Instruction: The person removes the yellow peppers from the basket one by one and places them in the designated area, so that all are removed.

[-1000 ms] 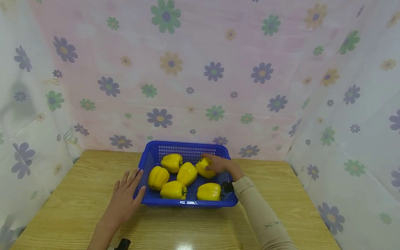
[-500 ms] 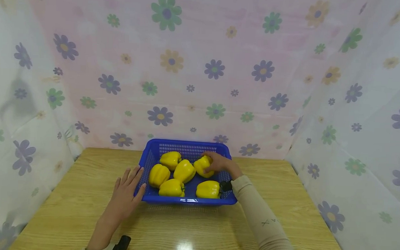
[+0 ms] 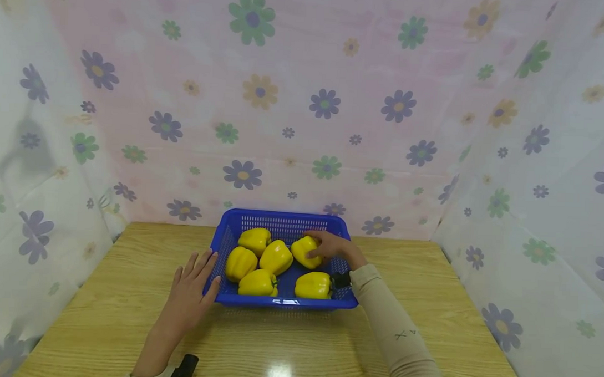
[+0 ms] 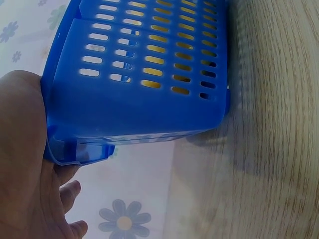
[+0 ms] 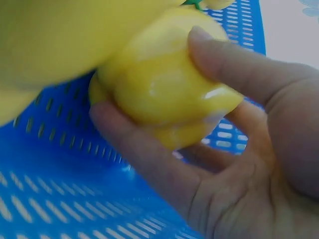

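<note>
My right hand (image 3: 334,247) grips a yellow bell pepper (image 3: 303,251) in the back right part of a blue plastic basket (image 3: 323,304). In the right wrist view, thumb and fingers lie around the sides of that pepper (image 5: 164,89), just above the slotted basket floor. Spread along the left rim is my left hand (image 3: 189,293), its fingers fairly straight and touching the basket. The left wrist view shows the hand (image 4: 22,164) against the basket's outer wall (image 4: 129,109). Several more yellow bell peppers lie inside, including one at the front right (image 3: 313,285) and one mid-basket (image 3: 277,257).
The basket stands on a light wood-grain table (image 3: 128,293), close to its back edge. A flowered curtain (image 3: 294,116) hangs behind and on both sides. Black wrist devices (image 3: 184,368) are strapped to both arms.
The gripped pepper has shifted slightly left with the right hand's fingers around it. The peppers at back left and middle have moved a little left. My left hand stays at the rim.
</note>
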`<action>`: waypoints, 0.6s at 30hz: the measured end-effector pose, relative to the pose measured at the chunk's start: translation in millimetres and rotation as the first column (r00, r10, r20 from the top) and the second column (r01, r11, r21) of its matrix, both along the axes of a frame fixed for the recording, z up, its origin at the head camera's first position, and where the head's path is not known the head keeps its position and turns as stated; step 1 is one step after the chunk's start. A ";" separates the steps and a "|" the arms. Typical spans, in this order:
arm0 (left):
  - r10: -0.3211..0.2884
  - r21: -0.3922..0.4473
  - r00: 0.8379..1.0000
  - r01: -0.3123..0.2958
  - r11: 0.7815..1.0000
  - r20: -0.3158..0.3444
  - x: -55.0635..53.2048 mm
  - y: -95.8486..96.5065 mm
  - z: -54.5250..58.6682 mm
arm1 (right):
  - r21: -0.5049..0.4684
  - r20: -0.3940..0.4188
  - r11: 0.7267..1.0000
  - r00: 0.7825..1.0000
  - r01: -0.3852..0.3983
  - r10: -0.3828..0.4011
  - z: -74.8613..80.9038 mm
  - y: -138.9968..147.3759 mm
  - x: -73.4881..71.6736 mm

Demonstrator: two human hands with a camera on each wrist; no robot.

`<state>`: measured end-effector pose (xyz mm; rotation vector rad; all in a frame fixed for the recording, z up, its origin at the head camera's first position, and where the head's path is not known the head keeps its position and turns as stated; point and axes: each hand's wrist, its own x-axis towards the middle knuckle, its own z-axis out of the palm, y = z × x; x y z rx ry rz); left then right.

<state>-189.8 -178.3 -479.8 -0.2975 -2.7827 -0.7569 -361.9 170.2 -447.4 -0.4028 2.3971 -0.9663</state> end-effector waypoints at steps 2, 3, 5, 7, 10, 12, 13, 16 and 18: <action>0.001 -0.006 1.000 -0.001 1.000 0.004 -0.4 -0.1 0.4 | -0.009 0.012 1.000 1.000 0.010 -0.010 0.7 -0.5 -0.3; 0.002 -0.009 1.000 -0.002 1.000 0.004 -0.4 0.0 0.7 | -0.014 0.017 1.000 1.000 0.016 -0.016 1.2 -0.6 -0.4; 0.002 -0.017 1.000 -0.002 1.000 0.003 -0.5 0.2 1.1 | -0.026 0.031 0.999 0.999 0.033 -0.032 1.6 -0.5 -1.0; 0.001 -0.020 1.000 -0.001 1.000 -0.003 -0.6 0.6 1.5 | -0.049 0.055 0.997 0.997 0.054 -0.052 1.3 0.1 -2.0; 0.000 -0.024 1.000 -0.001 1.000 -0.012 -1.0 1.3 1.7 | -0.070 0.087 0.994 0.993 0.081 -0.074 0.8 1.3 -3.2; 0.002 -0.034 1.000 -0.002 0.999 -0.021 -1.3 1.6 1.2 | -0.079 0.104 0.992 0.991 0.094 -0.086 0.7 1.6 -3.7; 0.004 -0.041 1.000 -0.005 0.999 -0.024 -1.4 1.8 0.9 | -0.082 0.110 0.992 0.990 0.101 -0.092 0.8 1.5 -3.8; 0.012 -0.056 0.999 -0.014 0.998 -0.033 -2.0 1.7 -0.7 | -0.084 0.122 0.990 0.987 0.114 -0.104 1.5 0.5 -3.9; 0.014 -0.061 0.999 -0.017 0.998 -0.042 -1.8 2.0 -1.5 | -0.083 0.125 0.990 0.986 0.118 -0.107 1.9 -0.4 -3.7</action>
